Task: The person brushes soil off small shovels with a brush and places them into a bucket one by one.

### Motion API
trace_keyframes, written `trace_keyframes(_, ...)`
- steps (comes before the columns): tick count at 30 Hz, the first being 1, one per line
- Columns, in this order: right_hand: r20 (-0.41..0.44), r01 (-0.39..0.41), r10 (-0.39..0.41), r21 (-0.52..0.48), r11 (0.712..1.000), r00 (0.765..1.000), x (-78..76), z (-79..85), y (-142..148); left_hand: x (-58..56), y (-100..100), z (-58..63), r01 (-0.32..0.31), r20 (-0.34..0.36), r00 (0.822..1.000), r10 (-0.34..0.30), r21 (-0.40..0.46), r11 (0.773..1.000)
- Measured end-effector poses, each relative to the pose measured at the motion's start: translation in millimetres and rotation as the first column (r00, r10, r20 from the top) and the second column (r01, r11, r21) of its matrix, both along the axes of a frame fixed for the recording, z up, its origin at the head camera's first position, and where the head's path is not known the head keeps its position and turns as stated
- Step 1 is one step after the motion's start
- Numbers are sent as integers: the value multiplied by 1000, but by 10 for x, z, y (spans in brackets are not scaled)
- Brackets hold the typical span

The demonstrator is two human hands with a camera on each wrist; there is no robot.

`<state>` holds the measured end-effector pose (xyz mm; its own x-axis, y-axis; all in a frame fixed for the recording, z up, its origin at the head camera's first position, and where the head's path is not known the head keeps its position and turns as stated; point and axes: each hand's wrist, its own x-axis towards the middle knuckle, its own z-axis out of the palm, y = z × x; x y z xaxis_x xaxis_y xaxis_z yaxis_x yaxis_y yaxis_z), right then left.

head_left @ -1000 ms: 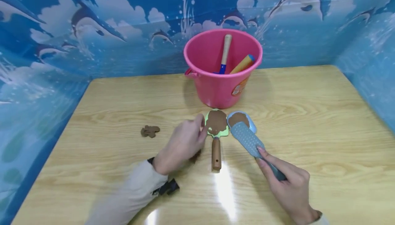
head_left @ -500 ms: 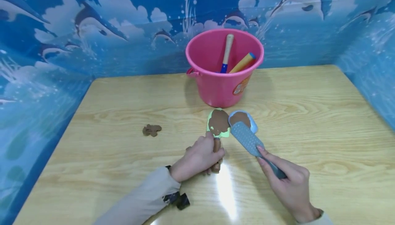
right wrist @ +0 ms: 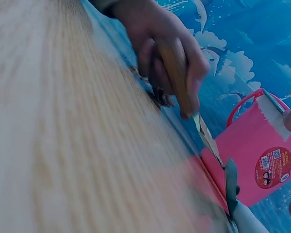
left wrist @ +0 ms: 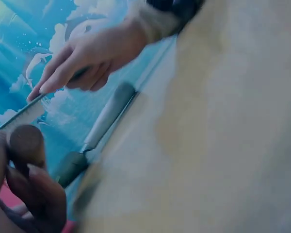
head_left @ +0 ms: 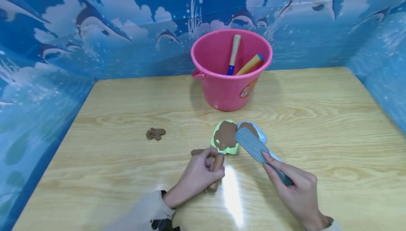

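My left hand (head_left: 196,174) grips the brown wooden handle (head_left: 217,164) of a small green shovel (head_left: 234,150). Brown mud covers most of its blade. In my right hand (head_left: 295,192) is a blue-grey brush (head_left: 253,144), pinched by its handle with the dotted back facing up. White bristles (right wrist: 274,119) show under it in the right wrist view. The brush head overlaps a light blue shovel (head_left: 261,136), which is also smeared with mud and sits beside the green one. Its pale handle (left wrist: 109,114) lies on the table in the left wrist view.
Behind the shovels stands a pink bucket (head_left: 222,92) holding a white-handled tool (head_left: 234,51) and a yellow one (head_left: 250,65). A brown mud clump (head_left: 155,133) lies at left, another (head_left: 197,152) by the left hand. Dolphin-printed sheeting (head_left: 133,30) borders the table.
My left hand came rightward onto the green shovel's handle and drew it toward me, tilting the handle. The blue shovel shifted slightly nearer. My right hand with the brush barely moved.
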<state>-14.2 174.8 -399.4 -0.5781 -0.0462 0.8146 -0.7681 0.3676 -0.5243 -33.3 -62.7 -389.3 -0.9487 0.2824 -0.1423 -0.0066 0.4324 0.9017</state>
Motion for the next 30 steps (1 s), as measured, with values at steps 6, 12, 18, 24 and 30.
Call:
trace_keyframes(6,11,-54,54,29,998,998,37,12,21,253,-9,-62,15,88,995,-36,229,973)
trace_keyframes(12,20,-57,55,96,994,998,29,18,69,175,73,-67,-41,118,993,5,305,951)
trace_keyframes(18,28,-28,25,117,993,999,14,44,105,-37,267,-80,-122,250,968,-2,480,869)
trace_keyframes(24,9,-55,54,92,994,998,8,31,32,-146,357,-100,-131,271,961,-45,597,792)
trace_keyframes(30,31,-76,73,106,991,997,25,-6,6,26,223,-81,-172,327,944,-37,587,791)
